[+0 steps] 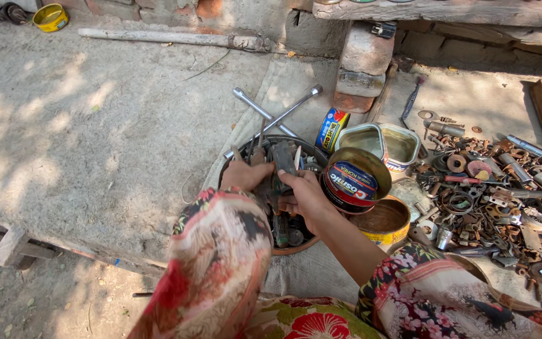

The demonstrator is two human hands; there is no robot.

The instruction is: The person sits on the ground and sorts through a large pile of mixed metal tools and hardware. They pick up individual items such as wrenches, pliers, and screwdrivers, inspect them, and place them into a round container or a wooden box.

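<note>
Both hands reach into a round dark basin filled with several metal tools. My left hand rests on the tools at the basin's left side, its fingers curled among them. My right hand grips a dark metal tool that stands upright out of the basin. Flowered sleeves cover both arms. What lies under the hands is hidden.
A cross-shaped wheel wrench lies behind the basin. Several tins stand to the right: a tipped red and blue one, a yellow one, two pale square ones. Rusty nuts, washers and parts cover the right side. A brick pillar stands behind.
</note>
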